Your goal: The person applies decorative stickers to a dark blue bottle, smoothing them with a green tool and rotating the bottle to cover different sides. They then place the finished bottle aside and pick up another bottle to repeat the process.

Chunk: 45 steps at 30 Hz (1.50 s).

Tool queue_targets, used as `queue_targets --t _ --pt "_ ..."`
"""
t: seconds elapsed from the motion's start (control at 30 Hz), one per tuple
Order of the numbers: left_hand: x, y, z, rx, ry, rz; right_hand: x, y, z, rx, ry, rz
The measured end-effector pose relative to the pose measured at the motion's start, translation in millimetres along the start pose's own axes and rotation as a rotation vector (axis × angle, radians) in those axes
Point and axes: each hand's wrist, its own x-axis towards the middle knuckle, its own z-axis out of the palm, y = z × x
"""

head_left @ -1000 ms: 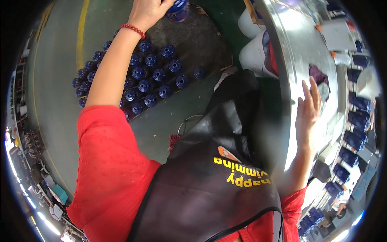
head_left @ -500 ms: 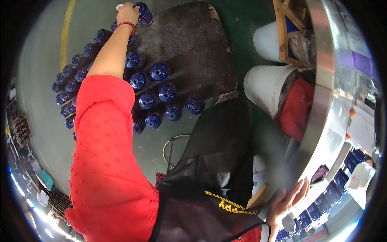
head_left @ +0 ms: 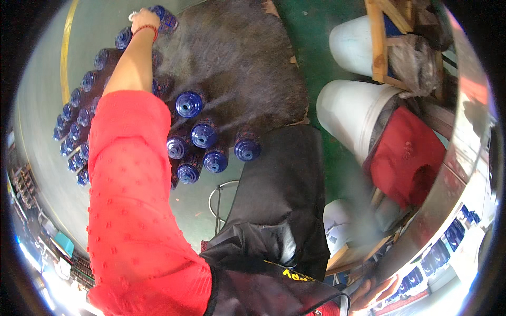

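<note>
Bottles, blue ones, are what I'm dealing with, and the floor [head_left: 37, 105] on the left is already packed with them. Biggest thing down there is the dark mat [head_left: 237, 68] spread over the green floor, with two white buckets [head_left: 348, 110] off to the right next to a red cloth [head_left: 406, 158]. Then there's the cluster of blue bottles [head_left: 203, 134] standing upright in rows, running from near my apron out to the far left. My left hand [head_left: 143, 20] is stretched to the far end and has its fingers wrapped around one blue bottle [head_left: 164, 17], right at the far edge of the mat. Judging by the rows, I'd say a good chunk is set down and this one's just joining the far end; no idea how many are left.

My right hand [head_left: 377, 292] is barely in view at the near right edge, so I can't tell if it's holding anything. My sleeve hides part of the rows too.
</note>
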Motion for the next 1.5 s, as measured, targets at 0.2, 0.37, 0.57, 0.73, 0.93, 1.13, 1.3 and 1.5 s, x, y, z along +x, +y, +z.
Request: queue_targets --t 0.2,0.37,0.57,0.73,0.93,1.13,1.3,1.5 --pt "-86.9 41.4 -46.2 -0.167 0.061 0.173 -4.0 -28.3 4.5 0.122 -0.361 0.264" --pt "-259.3 90.7 -104.6 -0.848 0.192 0.627 20.0 -51.9 16.0 0.325 0.135 -0.025" --pt "-489.9 85.8 -242.1 -1.095 0.09 0.854 -9.7 -25.1 -42.3 0.464 0.3 -0.44" --pt "-617.3 99.2 -359.5 -1.243 0.089 1.222 -86.1 125.4 -90.3 0.532 0.645 0.069" --pt "-726.8 205.0 -440.2 -0.909 -0.204 1.908 -83.4 434.2 -90.7 0.744 0.894 0.724" --pt "-769.8 242.0 -435.0 -0.84 -0.139 1.822 -33.7 581.9 -61.1 0.09 0.691 0.966" --pt "-768.7 241.1 -423.3 -0.802 -0.081 1.764 -28.7 620.1 -51.2 0.245 0.678 0.918" --pt "-771.4 240.8 -421.8 -0.778 -0.07 1.763 -59.1 624.3 -31.1 0.184 0.937 0.79"
